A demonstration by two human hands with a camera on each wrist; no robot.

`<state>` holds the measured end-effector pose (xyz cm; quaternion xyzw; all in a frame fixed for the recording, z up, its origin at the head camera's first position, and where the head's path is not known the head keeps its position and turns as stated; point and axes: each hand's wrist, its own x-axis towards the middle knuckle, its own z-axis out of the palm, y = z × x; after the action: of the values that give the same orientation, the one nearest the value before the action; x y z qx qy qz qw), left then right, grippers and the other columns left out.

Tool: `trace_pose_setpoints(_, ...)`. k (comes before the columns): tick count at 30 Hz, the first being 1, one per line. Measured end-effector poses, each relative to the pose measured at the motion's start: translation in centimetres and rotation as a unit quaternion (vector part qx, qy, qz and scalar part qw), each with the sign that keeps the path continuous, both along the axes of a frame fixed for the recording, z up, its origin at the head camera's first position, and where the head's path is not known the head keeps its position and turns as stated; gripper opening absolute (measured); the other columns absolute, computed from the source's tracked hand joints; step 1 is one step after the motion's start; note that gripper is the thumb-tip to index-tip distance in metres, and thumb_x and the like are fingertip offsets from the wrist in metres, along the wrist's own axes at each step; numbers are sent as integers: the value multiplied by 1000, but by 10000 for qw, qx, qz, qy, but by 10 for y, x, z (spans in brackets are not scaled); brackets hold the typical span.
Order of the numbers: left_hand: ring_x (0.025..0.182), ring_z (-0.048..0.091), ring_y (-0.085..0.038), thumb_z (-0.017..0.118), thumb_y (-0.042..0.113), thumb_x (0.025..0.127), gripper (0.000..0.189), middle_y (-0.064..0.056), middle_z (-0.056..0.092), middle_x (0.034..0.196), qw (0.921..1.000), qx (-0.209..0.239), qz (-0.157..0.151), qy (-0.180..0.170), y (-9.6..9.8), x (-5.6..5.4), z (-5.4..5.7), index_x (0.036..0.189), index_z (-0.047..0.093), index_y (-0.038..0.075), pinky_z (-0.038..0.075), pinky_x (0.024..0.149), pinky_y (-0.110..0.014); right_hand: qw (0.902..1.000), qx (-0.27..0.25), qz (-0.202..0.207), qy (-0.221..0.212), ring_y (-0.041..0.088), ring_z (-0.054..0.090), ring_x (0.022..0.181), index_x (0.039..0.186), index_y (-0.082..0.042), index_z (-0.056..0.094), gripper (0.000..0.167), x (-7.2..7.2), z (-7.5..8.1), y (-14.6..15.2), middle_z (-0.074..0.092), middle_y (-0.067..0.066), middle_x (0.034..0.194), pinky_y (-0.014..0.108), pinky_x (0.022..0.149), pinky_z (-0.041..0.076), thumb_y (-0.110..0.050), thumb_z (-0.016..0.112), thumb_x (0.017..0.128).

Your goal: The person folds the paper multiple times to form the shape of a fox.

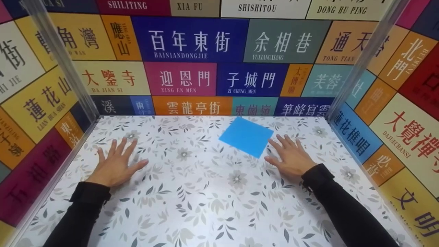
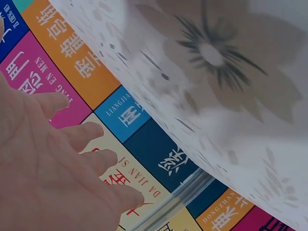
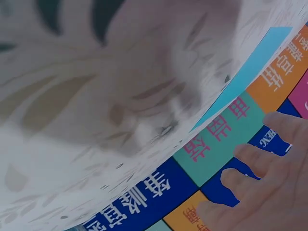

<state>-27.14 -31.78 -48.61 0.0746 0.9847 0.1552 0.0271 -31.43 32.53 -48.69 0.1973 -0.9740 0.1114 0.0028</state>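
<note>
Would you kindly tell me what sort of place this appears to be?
Probably a staged booth: wall panels printed with Chinese place names enclose three sides of a floral-patterned tabletop, which bears a blue square sheet.

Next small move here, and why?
Probably ease the right hand inward onto the near edge of the blue sheet. The sheet lies right by its fingertips, both hands are spread and hold nothing, and the left hand is farther off across the patterned tabletop.
</note>
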Motion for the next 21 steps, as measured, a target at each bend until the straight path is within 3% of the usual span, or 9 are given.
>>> trace_pose_setpoints(13,178,-2,-63,49,84,111,107,-33,4,193,9996,129,-228,98,29,-7,1,188,17,17,-8,133,-94,9993,68,355,-96,57,29,176,182,-11,39,85,-12,-3,-28,34,29,188,76,143,25,-65,55,118)
trace_pose_setpoints(21,180,1,-61,48,87,110,108,-29,11,194,9992,221,-332,59,49,-12,1,188,20,19,-6,137,-90,9975,212,655,182,55,47,167,173,-1,52,64,-19,-8,-46,48,33,179,71,137,42,-37,63,121)
